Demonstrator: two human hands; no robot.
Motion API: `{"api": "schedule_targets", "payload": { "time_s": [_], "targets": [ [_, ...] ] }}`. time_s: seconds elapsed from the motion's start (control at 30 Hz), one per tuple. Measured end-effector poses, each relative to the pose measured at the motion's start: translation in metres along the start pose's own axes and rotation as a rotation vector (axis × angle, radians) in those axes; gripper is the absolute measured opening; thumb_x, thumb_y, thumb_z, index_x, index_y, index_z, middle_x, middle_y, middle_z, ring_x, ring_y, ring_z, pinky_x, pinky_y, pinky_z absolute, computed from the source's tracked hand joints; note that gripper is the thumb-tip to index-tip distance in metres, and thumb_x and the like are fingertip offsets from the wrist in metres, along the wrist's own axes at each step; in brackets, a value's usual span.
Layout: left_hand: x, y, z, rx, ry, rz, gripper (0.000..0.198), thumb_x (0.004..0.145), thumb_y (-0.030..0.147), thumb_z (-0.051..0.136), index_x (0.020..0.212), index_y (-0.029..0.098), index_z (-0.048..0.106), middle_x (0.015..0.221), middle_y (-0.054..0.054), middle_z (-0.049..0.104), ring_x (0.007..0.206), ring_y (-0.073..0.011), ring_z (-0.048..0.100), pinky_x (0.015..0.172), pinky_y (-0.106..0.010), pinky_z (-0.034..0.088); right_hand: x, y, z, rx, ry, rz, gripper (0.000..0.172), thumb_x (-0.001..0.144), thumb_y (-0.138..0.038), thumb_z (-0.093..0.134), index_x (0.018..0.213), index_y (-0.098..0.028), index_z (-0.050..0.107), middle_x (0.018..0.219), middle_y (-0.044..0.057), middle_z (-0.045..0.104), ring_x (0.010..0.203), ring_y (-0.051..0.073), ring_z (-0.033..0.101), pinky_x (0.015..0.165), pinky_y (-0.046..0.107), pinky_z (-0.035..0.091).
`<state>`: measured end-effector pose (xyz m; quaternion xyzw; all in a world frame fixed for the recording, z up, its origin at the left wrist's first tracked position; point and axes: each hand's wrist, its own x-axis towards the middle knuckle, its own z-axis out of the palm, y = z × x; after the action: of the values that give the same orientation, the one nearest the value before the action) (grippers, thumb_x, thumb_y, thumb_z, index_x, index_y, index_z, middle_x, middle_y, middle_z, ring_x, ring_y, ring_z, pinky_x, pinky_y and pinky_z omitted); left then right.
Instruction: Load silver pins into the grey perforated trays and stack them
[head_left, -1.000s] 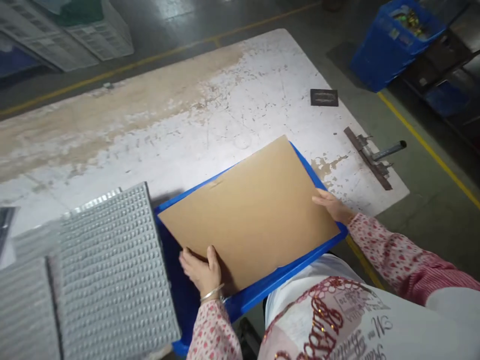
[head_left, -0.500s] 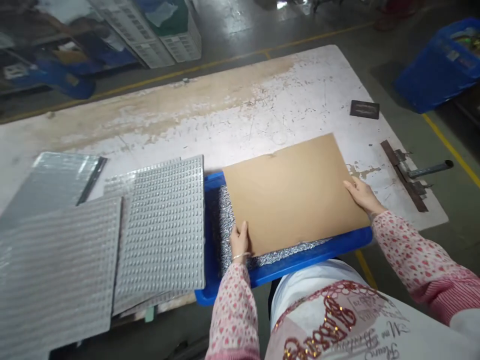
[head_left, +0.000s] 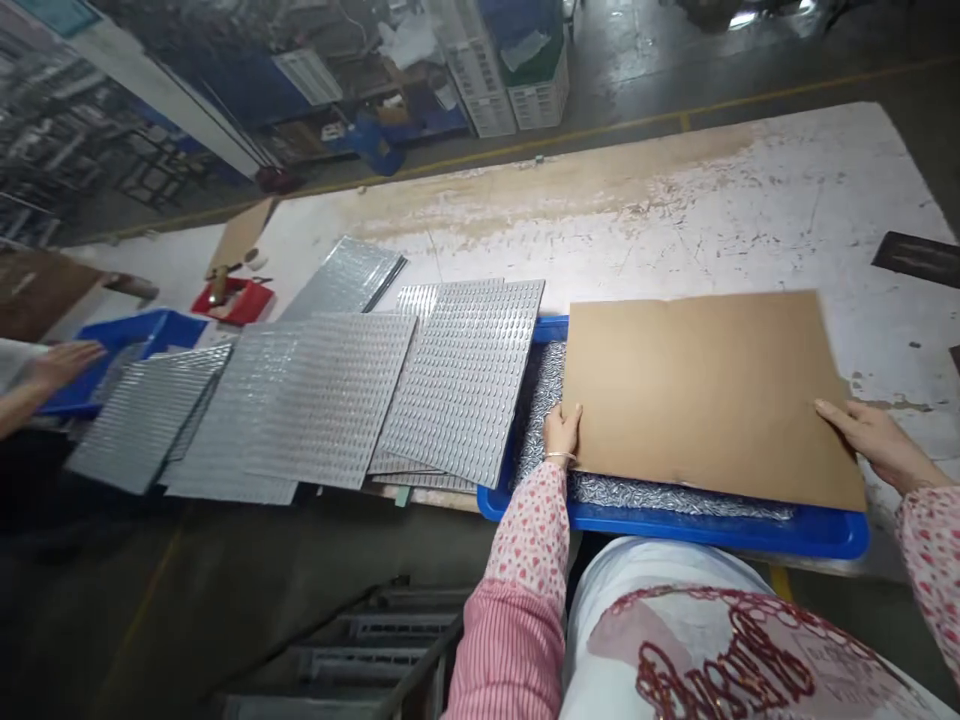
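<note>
A brown cardboard sheet [head_left: 697, 390] lies over a blue tray [head_left: 675, 530]. Small shiny metal pieces [head_left: 667, 495] fill the tray and show along its near and left sides. My left hand [head_left: 562, 434] grips the sheet's left edge, thumb on top and fingers hidden below. At the right edge, my right hand [head_left: 874, 435] holds the sheet the same way. Just left of the tray, a grey sheet with rows of raised bumps [head_left: 469, 380] rests on other such sheets, its right edge by the tray's rim.
More bumpy grey sheets [head_left: 330, 400] overlap leftward. A co-worker's hand [head_left: 67, 365] is at another blue tray [head_left: 142, 335] on the far left. Behind stands a red bin [head_left: 251, 305]. A dark flat block [head_left: 919, 258] lies at the table's right.
The view has swung left, bringing the co-worker's hand and second blue tray into sight. Both my hands still hold the cardboard sheet, which now sits squarer over the tray.
</note>
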<state>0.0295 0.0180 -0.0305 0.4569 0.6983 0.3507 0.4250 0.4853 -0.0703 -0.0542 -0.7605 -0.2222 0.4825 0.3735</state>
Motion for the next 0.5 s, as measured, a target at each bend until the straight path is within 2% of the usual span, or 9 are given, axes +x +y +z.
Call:
{"api": "schedule_targets", "payload": {
  "time_s": [0.1,0.2,0.27,0.33,0.4,0.5],
  "targets": [
    [0.0,0.01,-0.006,-0.061,-0.088,-0.008,0.044,0.071,0.046,0.072,0.098,0.012,0.065,0.105,-0.016,0.071,0.097,-0.0278,0.067,0.092,-0.042,0.051,-0.006,-0.006,-0.005,0.148,-0.08,0.014,0.035,0.066,-0.049,0.078,0.098,-0.038,0.069,0.105,0.009,0.073,0.095,0.036,0.069,0.073,0.045,0.061],
    [-0.005,0.03,-0.014,-0.241,-0.26,0.059,0.059,0.068,0.043,0.077,0.115,0.013,0.059,0.118,-0.016,0.068,0.104,-0.0263,0.066,0.094,-0.04,0.052,-0.015,-0.013,-0.014,0.222,-0.194,-0.107,0.057,0.056,-0.036,0.085,0.11,-0.035,0.067,0.118,0.007,0.07,0.105,0.034,0.067,0.086,0.043,0.059],
    [-0.003,0.043,-0.021,-0.284,-0.284,0.134,0.06,0.066,0.04,0.079,0.116,0.015,0.058,0.118,-0.014,0.068,0.105,-0.0256,0.066,0.096,-0.041,0.051,-0.017,-0.022,-0.023,0.219,-0.195,-0.207,0.06,0.052,-0.034,0.087,0.109,-0.027,0.068,0.116,0.008,0.071,0.109,0.033,0.065,0.095,0.047,0.054],
    [0.008,0.056,-0.028,-0.203,-0.255,0.216,0.051,0.064,0.04,0.082,0.104,0.016,0.062,0.104,-0.01,0.071,0.1,-0.0261,0.067,0.096,-0.044,0.051,-0.015,-0.037,-0.036,0.257,-0.143,-0.349,0.05,0.053,-0.035,0.087,0.099,-0.023,0.07,0.109,0.007,0.072,0.111,0.032,0.063,0.1,0.047,0.049],
    [0.023,0.068,-0.031,-0.164,-0.273,0.362,0.044,0.061,0.05,0.081,0.086,0.019,0.063,0.091,-0.008,0.071,0.103,-0.0291,0.066,0.101,-0.049,0.047,-0.015,-0.058,-0.052,0.253,-0.168,-0.457,0.037,0.051,-0.04,0.088,0.08,-0.022,0.071,0.099,0.009,0.074,0.114,0.033,0.061,0.101,0.047,0.046],
    [0.036,0.085,-0.03,-0.148,-0.322,0.633,0.047,0.057,0.063,0.077,0.075,0.022,0.06,0.096,-0.008,0.071,0.12,-0.0342,0.057,0.11,-0.054,0.038,-0.026,-0.086,-0.07,0.145,-0.208,-0.587,0.038,0.044,-0.045,0.091,0.064,-0.022,0.067,0.098,0.011,0.073,0.121,0.036,0.056,0.104,0.048,0.042]
  ]
}}
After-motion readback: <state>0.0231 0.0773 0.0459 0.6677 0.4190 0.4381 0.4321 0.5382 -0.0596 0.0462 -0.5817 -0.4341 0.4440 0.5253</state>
